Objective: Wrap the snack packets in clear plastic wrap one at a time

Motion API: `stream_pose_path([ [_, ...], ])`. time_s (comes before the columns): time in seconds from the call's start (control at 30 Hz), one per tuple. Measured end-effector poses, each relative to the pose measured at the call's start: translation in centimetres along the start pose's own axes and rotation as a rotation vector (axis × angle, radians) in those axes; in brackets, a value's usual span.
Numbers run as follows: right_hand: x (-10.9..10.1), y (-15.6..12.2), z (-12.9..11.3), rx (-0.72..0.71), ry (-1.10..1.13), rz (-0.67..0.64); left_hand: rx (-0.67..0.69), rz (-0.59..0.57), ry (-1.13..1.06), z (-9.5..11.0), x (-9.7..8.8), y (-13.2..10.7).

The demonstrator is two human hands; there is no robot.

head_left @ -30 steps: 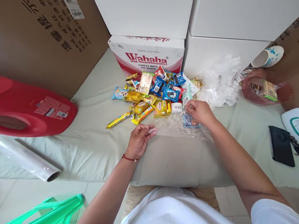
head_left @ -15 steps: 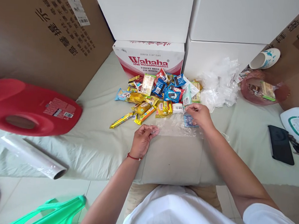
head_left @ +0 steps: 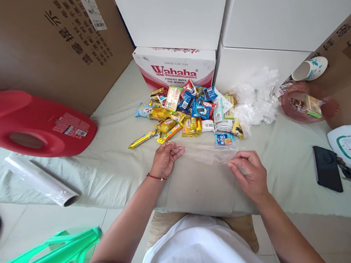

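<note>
A thin sheet of clear plastic wrap [head_left: 206,152] lies stretched on the pale green cloth [head_left: 116,171] in front of me. My left hand [head_left: 165,159], with a red cord at the wrist, pinches the sheet's left end. At the sheet's right end my right hand [head_left: 248,173] pinches the other edge. Just beyond the sheet lies a small blue snack packet [head_left: 224,139]. Behind it a pile of wrapped snacks [head_left: 185,110] in yellow, blue and red spreads toward the Wahaha carton [head_left: 175,66].
A red jug [head_left: 30,122] lies on its side at left, with a roll of wrap [head_left: 41,181] near the cloth's edge. Crumpled clear plastic [head_left: 257,101] and a reddish bowl [head_left: 309,106] sit at right, then a black phone [head_left: 328,168]. Cardboard and white boxes stand behind. A green stool [head_left: 61,247] is below left.
My right hand has left the blue packet and come back toward me to the sheet's right end. The sheet is now pulled flat between both hands. The left hand barely moved.
</note>
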State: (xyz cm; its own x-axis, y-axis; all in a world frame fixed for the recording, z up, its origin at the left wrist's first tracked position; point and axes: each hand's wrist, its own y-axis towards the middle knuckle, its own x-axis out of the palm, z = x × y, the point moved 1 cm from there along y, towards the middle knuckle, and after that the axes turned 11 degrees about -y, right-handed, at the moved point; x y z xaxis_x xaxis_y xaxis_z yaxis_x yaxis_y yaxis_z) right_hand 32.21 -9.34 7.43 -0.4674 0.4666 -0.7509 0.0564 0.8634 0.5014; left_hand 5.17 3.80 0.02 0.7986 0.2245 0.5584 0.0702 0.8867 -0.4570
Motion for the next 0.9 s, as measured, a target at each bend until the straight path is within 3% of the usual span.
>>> stream_pose_path([
  [0.1, -0.1, -2.5, -1.6, -0.031, 0.078, -0.039, -0.002, 0.029, 0.008, 0.1, -0.1, 0.2],
  [0.23, 0.8, -6.0, -3.7, -0.163, 0.167, -0.290, 0.078, 0.092, 0.107, 0.6, -0.8, -0.1],
  [0.3, 1.7, -7.3, -4.3, -0.211, 0.158, -0.386, 0.261, 0.177, 0.272, 1.3, -0.9, -1.0],
  [0.37, 2.5, -8.0, -4.6, -0.223, 0.138, -0.441, 0.542, 0.205, 0.521, 2.0, -0.4, -2.7],
  [0.43, 3.1, -8.3, -4.6, -0.210, 0.121, -0.491, 0.811, 0.112, 0.766, 2.4, 0.7, -5.1],
  [0.5, 3.5, -8.2, -4.5, -0.185, 0.107, -0.530, 0.955, -0.091, 0.925, 2.3, 2.2, -7.5],
  [0.6, 3.6, -8.0, -4.3, -0.148, 0.080, -0.565, 0.878, -0.495, 1.064, 1.2, 4.2, -9.6],
  [0.67, 3.7, -7.9, -4.1, -0.136, 0.061, -0.585, 0.776, -0.688, 1.141, 0.0, 4.9, -9.5],
  [0.77, 3.6, -8.1, -3.9, -0.132, 0.040, -0.608, 0.751, -0.793, 1.238, -1.6, 5.5, -7.8],
  [0.9, 3.4, -8.6, -3.8, -0.142, 0.022, -0.642, 0.723, -0.812, 1.295, -3.2, 6.3, -4.9],
])
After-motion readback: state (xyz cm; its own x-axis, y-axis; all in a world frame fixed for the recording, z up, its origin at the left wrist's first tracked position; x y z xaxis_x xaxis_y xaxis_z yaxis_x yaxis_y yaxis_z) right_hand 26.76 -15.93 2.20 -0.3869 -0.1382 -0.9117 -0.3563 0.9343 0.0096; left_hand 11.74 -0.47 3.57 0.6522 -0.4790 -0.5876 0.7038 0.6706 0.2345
